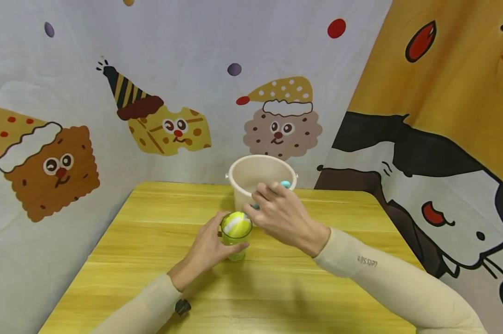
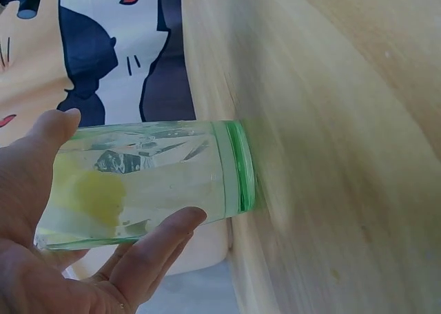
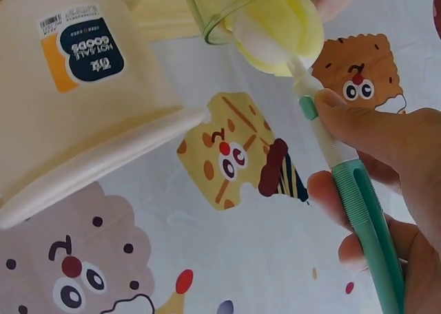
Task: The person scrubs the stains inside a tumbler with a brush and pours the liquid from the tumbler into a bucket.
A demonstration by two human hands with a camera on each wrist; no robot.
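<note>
My left hand (image 1: 203, 250) grips a clear green-tinted drinking glass (image 2: 172, 190), fingers and thumb around its sides. The glass is upright over the table, and I cannot tell whether its base touches the wood. In its mouth sits the yellow-and-white sponge head (image 3: 279, 32) of a cleaning brush. My right hand (image 1: 282, 215) holds the brush by its green-and-white handle (image 3: 372, 221), the thumb lying along the neck. From the head view, the fingers hide most of the handle.
A cream bucket (image 1: 235, 178) stands just behind the glass, near the far edge of the wooden table (image 1: 151, 222). Its side bears a printed label (image 3: 83, 49). Behind the table hangs a cartoon-printed cloth (image 1: 218, 41). A small black object (image 1: 182, 306) shows by the left forearm.
</note>
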